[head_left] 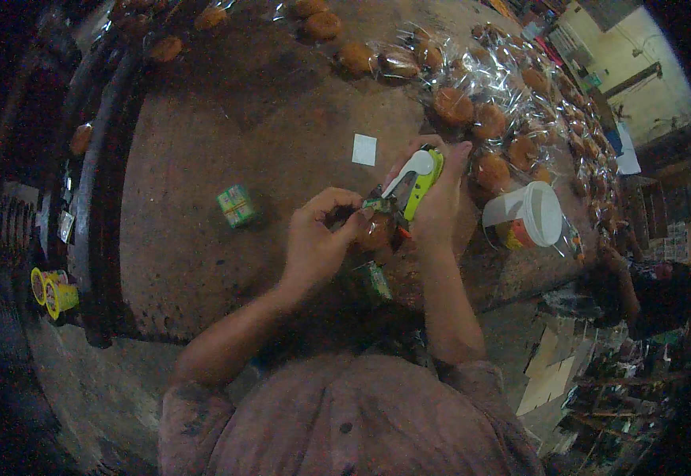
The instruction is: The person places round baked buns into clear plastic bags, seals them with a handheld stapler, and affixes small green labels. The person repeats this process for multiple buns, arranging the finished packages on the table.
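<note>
Over tbl (187, 159): L hand (317, 238) pinching wrapped bun (375, 232), R hand (442, 202) gripping grn/wht stapler-like tool (423, 188).

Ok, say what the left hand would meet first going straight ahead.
Probably the green-and-white stapler in the right hand, beyond the wrapped bun the left hand holds; depth is unclear.

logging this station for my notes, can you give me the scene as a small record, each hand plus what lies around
Left hand: pinching a round brown bun in clear plastic wrap
Right hand: gripping a lime-green and white stapler
Stapler position: front end near the top of the wrap; contact unclear
Surface: brown wooden table
Left of hands: small green-and-yellow block
Beyond hands: square white paper
Right of hands: white plastic tub
Far right: pile of wrapped brown buns
</note>
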The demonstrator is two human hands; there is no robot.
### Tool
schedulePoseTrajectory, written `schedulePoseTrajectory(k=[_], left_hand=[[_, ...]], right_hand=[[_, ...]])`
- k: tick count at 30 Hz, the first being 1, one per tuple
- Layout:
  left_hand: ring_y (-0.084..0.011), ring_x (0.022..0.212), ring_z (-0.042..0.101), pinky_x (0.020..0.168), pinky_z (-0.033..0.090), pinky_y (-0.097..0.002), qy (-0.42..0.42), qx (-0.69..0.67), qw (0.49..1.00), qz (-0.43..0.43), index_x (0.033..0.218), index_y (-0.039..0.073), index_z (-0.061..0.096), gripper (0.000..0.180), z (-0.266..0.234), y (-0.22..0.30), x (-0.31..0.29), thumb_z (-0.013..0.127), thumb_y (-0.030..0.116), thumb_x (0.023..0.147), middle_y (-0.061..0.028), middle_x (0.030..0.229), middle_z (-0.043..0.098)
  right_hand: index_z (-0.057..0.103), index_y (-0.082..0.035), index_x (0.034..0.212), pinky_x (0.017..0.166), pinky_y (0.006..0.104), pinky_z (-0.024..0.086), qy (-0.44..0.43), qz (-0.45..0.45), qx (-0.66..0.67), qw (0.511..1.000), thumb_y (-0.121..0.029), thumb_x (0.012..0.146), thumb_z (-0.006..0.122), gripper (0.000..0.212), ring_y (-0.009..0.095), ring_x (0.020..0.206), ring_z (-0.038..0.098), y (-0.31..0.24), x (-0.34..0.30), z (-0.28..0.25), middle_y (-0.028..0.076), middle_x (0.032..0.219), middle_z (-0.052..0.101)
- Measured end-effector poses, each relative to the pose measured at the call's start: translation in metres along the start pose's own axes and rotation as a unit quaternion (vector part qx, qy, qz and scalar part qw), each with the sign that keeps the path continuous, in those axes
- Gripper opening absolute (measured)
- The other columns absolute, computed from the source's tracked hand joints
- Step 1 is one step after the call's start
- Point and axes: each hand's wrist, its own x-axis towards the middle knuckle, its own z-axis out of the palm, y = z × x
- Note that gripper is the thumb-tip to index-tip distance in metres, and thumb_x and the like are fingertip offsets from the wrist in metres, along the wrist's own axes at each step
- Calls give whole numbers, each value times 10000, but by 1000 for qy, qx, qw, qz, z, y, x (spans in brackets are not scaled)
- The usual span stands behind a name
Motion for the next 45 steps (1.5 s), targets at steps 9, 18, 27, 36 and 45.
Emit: schedulePoseTrajectory(k=[9,18,27,36,45], left_hand=[[-108,894,615,799,493,-265,-15,22,999,22,958,7,659,125,3,9,-6,722,93,893,-43,948,657],[-107,906,608,800,493,-265,5,40,998,50,982,2,657,121,2,10,-3,706,56,886,-37,962,649],[-129,924,614,814,495,-276,4,32,995,90,965,-1,655,123,1,9,-4,715,50,871,-65,1007,650],[-135,943,622,831,504,-286,-5,24,994,107,969,-11,653,131,2,6,-7,708,23,855,-81,1013,647],[-111,872,636,793,512,-263,8,16,1000,2,1003,1,680,174,1,8,-2,726,119,885,-47,961,683]], right_hand=[[564,-57,1027,574,259,515,-106,-144,-159,971,-527,1066,283,549,110,626,600,13,-5,-5,37,741,606],[564,-54,1041,587,269,523,-73,-81,-63,992,-496,1072,301,515,133,651,622,3,-5,-9,48,765,619],[562,-30,909,566,269,465,-124,-210,-131,961,-464,1059,384,493,117,626,570,26,-4,-10,66,847,624],[596,-21,751,512,283,440,-63,-308,-180,932,-397,1001,573,451,112,590,566,20,-10,2,47,696,615],[628,-77,967,546,265,499,-4,-116,18,993,-414,985,609,338,134,627,613,7,0,2,26,767,620]])
